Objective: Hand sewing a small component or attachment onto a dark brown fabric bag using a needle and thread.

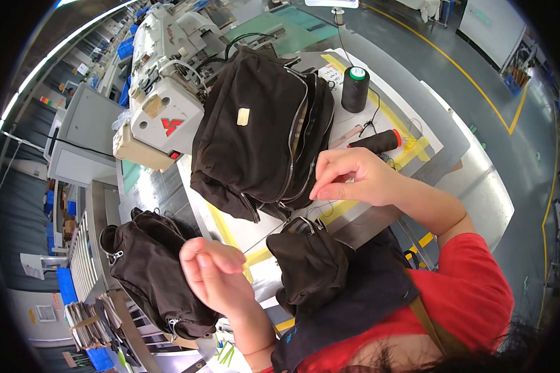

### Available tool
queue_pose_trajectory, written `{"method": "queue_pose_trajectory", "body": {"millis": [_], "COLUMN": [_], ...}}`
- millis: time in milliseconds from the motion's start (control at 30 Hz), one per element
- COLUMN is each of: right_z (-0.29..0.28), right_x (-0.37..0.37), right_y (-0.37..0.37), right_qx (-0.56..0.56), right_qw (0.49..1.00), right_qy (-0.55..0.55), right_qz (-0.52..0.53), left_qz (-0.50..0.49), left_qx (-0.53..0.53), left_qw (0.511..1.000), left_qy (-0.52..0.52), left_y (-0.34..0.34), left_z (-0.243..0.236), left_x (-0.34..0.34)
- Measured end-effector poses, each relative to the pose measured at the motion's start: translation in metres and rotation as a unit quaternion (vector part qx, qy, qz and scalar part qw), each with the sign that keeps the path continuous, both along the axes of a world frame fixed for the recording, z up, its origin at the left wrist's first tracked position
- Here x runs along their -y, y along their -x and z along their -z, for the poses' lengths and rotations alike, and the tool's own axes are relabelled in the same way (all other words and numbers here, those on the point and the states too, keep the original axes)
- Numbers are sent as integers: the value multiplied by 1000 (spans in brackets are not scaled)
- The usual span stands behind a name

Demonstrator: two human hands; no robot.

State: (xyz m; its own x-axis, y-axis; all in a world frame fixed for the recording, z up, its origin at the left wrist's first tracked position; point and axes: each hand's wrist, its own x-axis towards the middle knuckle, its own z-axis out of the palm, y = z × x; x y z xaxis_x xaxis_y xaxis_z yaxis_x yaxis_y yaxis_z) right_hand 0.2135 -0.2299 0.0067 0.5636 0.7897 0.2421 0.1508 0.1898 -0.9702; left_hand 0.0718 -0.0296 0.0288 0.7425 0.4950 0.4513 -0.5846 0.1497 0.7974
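A large dark brown backpack (249,124) with metal zippers and a small pale patch lies on the worktable. Beside its lower right zipper, my right hand (358,177) is raised, thumb and fingertips pinched together; whatever is between them is too fine to make out. My left hand (214,273) hovers in front of a second dark brown bag (155,267) at the left. Its fingers are curled in toward the thumb, and what they hold, if anything, cannot be seen. Between my arms sits a small dark brown pouch (311,258) with its zipper at the top, near my body.
A white sewing machine (168,118) stands behind the backpack on the left. On the right of the table are an upright black thread cone (355,90) and a lying dark spool (379,142) with a red end. Yellow tape (336,214) borders the white worktop.
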Motion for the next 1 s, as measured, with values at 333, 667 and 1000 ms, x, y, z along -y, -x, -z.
{"method": "queue_pose_trajectory", "body": {"millis": [333,667,1000], "right_z": [-2,3,-1], "right_x": [-11,-18,-4], "right_y": [28,37,31], "right_qx": [260,326,58], "right_qw": [963,933,997], "right_qy": [-21,-37,50], "right_qz": [71,150,-17], "left_qz": [-268,36,-85], "left_qx": [-185,-187,-163], "left_qw": [787,918,891], "left_qy": [-525,-347,-416], "left_y": [7,0,2], "left_z": [13,21,17], "left_x": [6,34,35]}}
